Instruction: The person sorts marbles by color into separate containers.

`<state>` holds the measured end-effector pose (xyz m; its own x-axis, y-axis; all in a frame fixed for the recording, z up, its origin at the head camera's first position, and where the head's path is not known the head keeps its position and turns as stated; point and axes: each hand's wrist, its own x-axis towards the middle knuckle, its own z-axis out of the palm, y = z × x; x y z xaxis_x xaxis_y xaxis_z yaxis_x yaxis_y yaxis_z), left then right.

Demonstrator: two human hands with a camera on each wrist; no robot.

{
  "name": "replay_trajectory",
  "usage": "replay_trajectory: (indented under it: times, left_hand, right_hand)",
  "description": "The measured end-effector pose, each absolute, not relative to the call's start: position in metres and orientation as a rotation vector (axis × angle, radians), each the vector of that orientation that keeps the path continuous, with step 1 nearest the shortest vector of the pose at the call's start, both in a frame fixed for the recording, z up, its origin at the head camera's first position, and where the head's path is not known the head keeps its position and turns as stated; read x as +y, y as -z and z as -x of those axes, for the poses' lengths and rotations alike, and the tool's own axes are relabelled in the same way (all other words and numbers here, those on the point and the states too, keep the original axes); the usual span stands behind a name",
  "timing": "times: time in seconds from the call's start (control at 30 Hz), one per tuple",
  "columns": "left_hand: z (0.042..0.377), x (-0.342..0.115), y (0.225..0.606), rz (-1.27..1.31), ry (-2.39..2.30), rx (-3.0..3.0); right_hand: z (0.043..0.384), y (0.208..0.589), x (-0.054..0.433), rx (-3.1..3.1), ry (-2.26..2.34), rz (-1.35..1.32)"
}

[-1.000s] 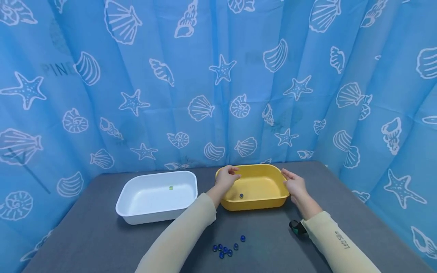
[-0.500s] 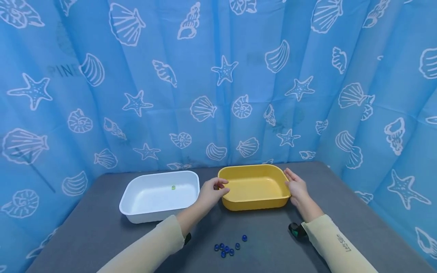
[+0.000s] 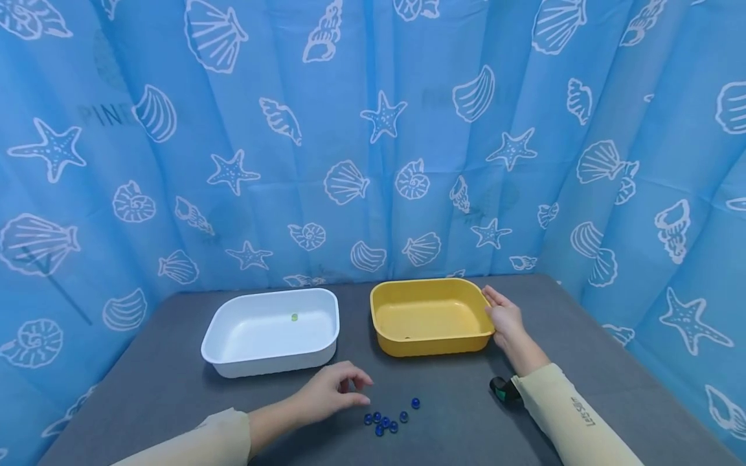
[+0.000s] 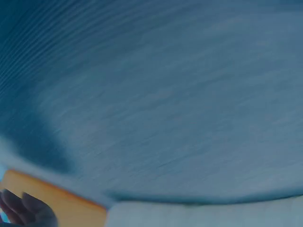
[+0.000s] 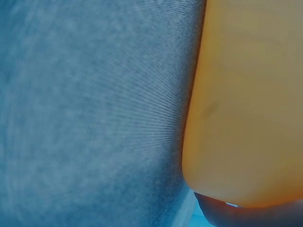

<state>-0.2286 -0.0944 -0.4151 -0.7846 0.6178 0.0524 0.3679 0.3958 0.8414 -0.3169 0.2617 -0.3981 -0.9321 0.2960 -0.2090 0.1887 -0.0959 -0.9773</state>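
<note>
On the grey table my left hand hovers just left of several dark blue marbles, thumb and fingers apart and nothing visible between them. At the yellow basin, my right hand holds the right rim. The right wrist view shows the basin's outer wall close up, with part of a finger along its edge. A dark speck shows just over the basin's front rim, mostly hidden. In the left wrist view, blurred fingertips appear in the lower left corner.
Left of the yellow basin stands a white basin with a small light green piece in it. A black object with a green patch is by the right sleeve. A blue shell-print curtain hangs behind the table.
My left hand has left the yellow basin and come down toward the marbles. A marble visible in that basin earlier is now nearly hidden by its front rim. My right hand stays put.
</note>
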Motion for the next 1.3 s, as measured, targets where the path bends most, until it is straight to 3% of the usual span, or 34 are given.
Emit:
replay_trajectory:
  times: [0.47, 1.3]
  left_hand:
    - [0.22, -0.098, 0.431, -0.951, -0.943, 2.523]
    - [0.223, -0.09, 0.433, -0.885, -0.958, 2.539]
  right_hand:
    - [0.316, 0.397, 0.261, -2.083, -2.19, 0.566]
    - [0.317, 0.398, 0.261, -2.092, -2.191, 0.573]
